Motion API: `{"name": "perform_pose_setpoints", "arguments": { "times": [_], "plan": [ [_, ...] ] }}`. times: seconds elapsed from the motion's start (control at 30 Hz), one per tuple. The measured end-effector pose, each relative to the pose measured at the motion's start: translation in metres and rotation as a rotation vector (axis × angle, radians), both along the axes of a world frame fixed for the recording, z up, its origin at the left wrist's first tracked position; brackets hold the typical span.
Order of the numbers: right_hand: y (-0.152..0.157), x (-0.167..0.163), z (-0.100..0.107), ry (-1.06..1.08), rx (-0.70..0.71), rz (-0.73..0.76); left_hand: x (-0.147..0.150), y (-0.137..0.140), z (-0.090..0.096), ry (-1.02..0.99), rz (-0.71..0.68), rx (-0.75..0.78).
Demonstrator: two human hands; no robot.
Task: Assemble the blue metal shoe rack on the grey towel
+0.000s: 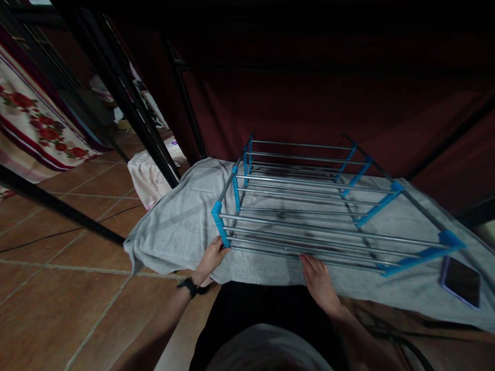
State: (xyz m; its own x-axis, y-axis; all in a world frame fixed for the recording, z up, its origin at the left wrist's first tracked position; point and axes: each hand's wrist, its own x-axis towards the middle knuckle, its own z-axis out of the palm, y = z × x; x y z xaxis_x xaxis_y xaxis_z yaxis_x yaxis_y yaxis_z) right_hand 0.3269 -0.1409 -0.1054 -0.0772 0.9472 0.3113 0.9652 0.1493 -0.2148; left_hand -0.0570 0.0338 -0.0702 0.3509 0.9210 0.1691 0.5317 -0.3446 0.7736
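A shoe rack (309, 224) of grey metal rods and blue plastic brackets stands on a grey towel-like cloth (176, 221). At its front left corner, my left hand (212, 256) is closed on the lower end of a blue bracket (220, 225), thumb and fingers against it. My right hand (317, 281) is at the lowest front rod, right of the middle, with its fingers close together and their tips on the rod. The thumb of that hand is hidden. A dark band sits on my left wrist.
A phone (461, 281) lies on the cloth beside the rack's right end. Black metal posts (127, 98) rise at the left, and a dark red cloth (309, 103) hangs behind. A thin cable (73, 229) crosses the tiled floor (50, 293). A flowered fabric (46, 123) hangs far left.
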Motion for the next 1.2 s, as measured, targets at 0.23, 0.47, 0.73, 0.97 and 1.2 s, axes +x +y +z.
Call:
{"name": "perform_pose_setpoints", "arguments": {
  "times": [0.23,0.47,0.73,0.97,1.2],
  "plan": [
    [0.04,-0.024,0.014,-0.031,-0.11,0.003,-0.002,0.005,0.002,0.032,-0.022,-0.009],
    [0.042,-0.02,0.018,-0.018,-0.171,-0.014,0.003,-0.001,0.005,0.048,0.017,-0.019],
    [0.038,-0.018,0.017,0.03,-0.169,-0.014,0.006,-0.003,0.003,0.052,0.051,-0.045],
    [0.038,-0.019,0.016,0.02,-0.172,0.02,0.007,-0.005,0.009,0.055,0.041,-0.057],
    [0.039,-0.018,0.016,-0.078,-0.179,0.013,0.003,0.0,0.002,0.077,0.026,-0.062]
  ]
}}
